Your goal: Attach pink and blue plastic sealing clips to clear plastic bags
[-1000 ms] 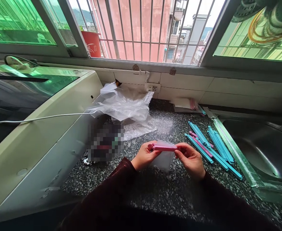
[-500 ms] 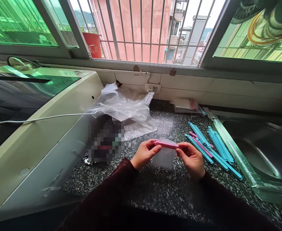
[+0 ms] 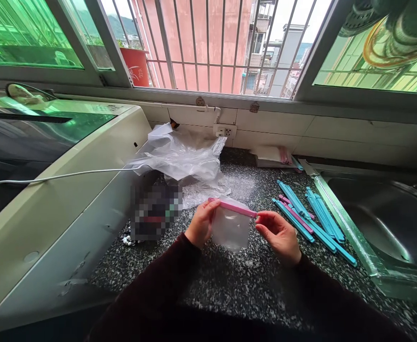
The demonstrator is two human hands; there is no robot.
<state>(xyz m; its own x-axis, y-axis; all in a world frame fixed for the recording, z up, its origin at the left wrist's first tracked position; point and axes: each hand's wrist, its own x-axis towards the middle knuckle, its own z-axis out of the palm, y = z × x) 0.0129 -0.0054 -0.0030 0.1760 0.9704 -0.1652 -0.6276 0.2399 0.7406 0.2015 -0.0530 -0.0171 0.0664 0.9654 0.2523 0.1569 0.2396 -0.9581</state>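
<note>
A pink bag clip (image 3: 234, 208) runs across the top of a small translucent plastic bag (image 3: 230, 232), tilted down to the right. My left hand (image 3: 202, 222) is closed on the clip's left end, thumb in front. At the clip's other end, my right hand (image 3: 280, 236) has its index fingertip at or touching the tip, its thumb apart below. Just right of that hand lie several blue clips (image 3: 324, 213) and some pink clips (image 3: 297, 214) on the speckled counter (image 3: 226, 280).
Crumpled clear plastic (image 3: 183, 156) lies at the back left, beside a pale appliance (image 3: 98, 175) with a white cable (image 3: 76, 174). A blurred-out dark item (image 3: 156, 209) sits near my left hand. Packed bags (image 3: 272, 156) rest by the wall; a steel sink (image 3: 383, 213) is on the right.
The clip and bag have shifted left with my left hand, and the clip tilts more. My right hand's thumb and index finger have parted from their grip on the clip's right end.
</note>
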